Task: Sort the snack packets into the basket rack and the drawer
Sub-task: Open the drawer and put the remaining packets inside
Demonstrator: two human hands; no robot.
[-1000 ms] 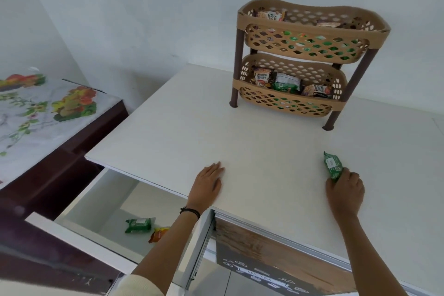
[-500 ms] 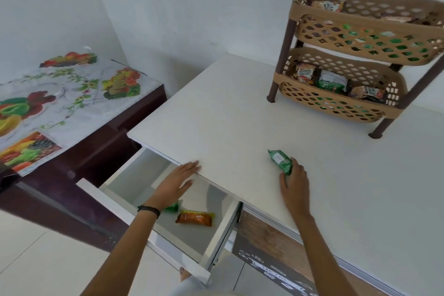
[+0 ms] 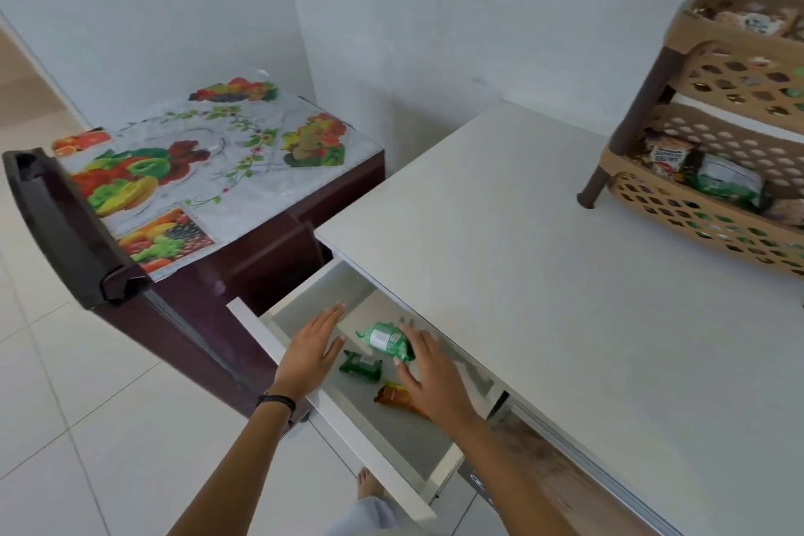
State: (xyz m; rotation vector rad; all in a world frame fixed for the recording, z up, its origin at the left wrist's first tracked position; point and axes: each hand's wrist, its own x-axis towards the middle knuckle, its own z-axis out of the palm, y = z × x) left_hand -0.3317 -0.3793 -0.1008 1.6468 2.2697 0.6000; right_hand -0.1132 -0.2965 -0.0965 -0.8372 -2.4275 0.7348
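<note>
The white drawer point(image 3: 374, 435) under the tabletop stands pulled out. Inside it lie a dark green snack packet point(image 3: 361, 366) and an orange snack packet point(image 3: 393, 396). Above them, my right hand point(image 3: 428, 379) holds a light green snack packet point(image 3: 383, 342) at its fingertips, between thumb and fingers. My left hand point(image 3: 311, 355) hovers flat over the drawer's left part, its fingers straight and holding nothing. The tan two-tier basket rack point(image 3: 696, 226) stands on the table at the far right, with several packets in both tiers.
The white tabletop point(image 3: 544, 274) spans the right side. To the left stands a dark maroon cabinet point(image 3: 278, 248) under a fruit-print cloth point(image 3: 209, 170), with a dark handle point(image 3: 56, 226) near the drawer. My foot point(image 3: 367, 483) is on the tiled floor.
My right hand lifted the light green packet off the tabletop and brought it down over the open drawer. My left hand moved from the table edge to above the drawer. The view swung left.
</note>
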